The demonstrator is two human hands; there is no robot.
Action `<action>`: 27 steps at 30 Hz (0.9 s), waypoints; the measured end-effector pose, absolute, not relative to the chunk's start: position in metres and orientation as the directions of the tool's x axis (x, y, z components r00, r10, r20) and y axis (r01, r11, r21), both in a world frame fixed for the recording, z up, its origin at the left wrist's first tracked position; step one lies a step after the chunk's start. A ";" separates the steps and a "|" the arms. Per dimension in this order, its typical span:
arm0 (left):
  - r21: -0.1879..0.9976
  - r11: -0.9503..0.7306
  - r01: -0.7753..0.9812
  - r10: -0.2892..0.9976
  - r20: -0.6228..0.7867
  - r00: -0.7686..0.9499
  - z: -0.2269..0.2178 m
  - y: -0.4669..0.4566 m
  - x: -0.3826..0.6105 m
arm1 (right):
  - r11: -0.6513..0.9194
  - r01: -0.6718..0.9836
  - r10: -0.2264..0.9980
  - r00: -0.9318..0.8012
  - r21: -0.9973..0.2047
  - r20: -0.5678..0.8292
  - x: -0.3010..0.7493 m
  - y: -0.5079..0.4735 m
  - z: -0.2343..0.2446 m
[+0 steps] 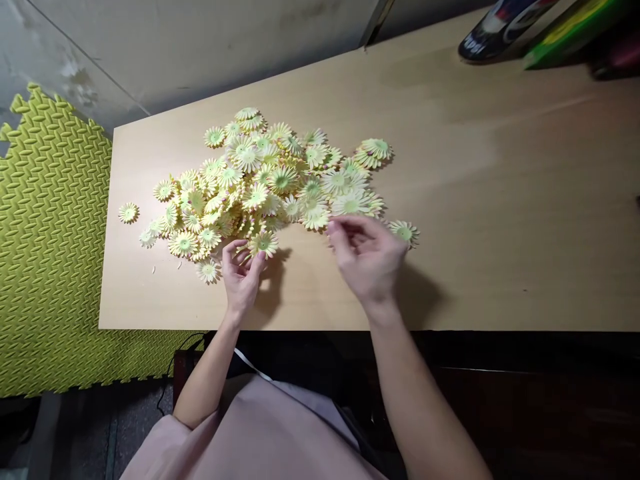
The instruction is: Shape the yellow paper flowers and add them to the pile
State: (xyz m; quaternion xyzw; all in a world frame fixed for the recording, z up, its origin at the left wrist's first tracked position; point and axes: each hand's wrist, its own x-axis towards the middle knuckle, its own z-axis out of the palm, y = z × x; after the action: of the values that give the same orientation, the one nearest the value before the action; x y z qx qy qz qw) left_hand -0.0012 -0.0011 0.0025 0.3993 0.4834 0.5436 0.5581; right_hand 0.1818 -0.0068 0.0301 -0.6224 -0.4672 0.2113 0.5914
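The tabletop (pixel 500 233) is bearing a broad heap of loose flowers (pixel 283 179), so most seem to be remaining unhandled. Apart from the left, the right hand (pixel 370 257) is curling near the heap's edge, its grip unclear; the left hand (pixel 240 283) is pinching one flower (pixel 263 244) just before the heap.

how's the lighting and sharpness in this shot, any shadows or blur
In the head view, the flower pile is brightly lit, the space below the table very dark; also in the head view, the left hand and right hand cast shadows rightward, and the green object looks blurred.
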 end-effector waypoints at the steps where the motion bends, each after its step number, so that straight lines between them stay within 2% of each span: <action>1: 0.971 0.091 -0.221 0.993 -0.105 -0.051 0.003 -0.001 -0.001 | 0.162 0.304 0.891 0.364 -0.939 0.272 0.173 -0.011 0.030; 4: 0.976 0.077 -0.202 0.997 -0.079 -0.005 0.004 -0.003 0.000 | 0.188 0.208 0.970 0.116 -0.960 0.215 0.149 -0.018 0.022; 8: 0.993 -0.015 -0.121 0.997 0.023 0.068 0.005 -0.004 -0.001 | 0.084 0.046 0.984 0.155 -0.995 0.090 0.131 -0.013 0.005; 14: 0.994 -0.058 -0.096 0.994 0.066 0.083 0.003 -0.003 -0.003 | 0.022 -0.182 0.984 0.179 -0.983 -0.011 0.127 -0.006 -0.001; 27: 0.990 -0.014 -0.140 0.993 0.030 0.116 0.004 -0.004 0.000 | -0.016 -0.198 0.983 0.178 -0.980 -0.052 0.133 -0.007 0.000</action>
State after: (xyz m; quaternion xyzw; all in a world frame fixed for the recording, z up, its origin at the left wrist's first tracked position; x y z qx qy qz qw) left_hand -0.0002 -0.0044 0.0044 0.4980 0.4279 0.5089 0.5567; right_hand 0.1333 -0.0069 -0.0001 -0.5005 -0.3922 0.5073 0.5817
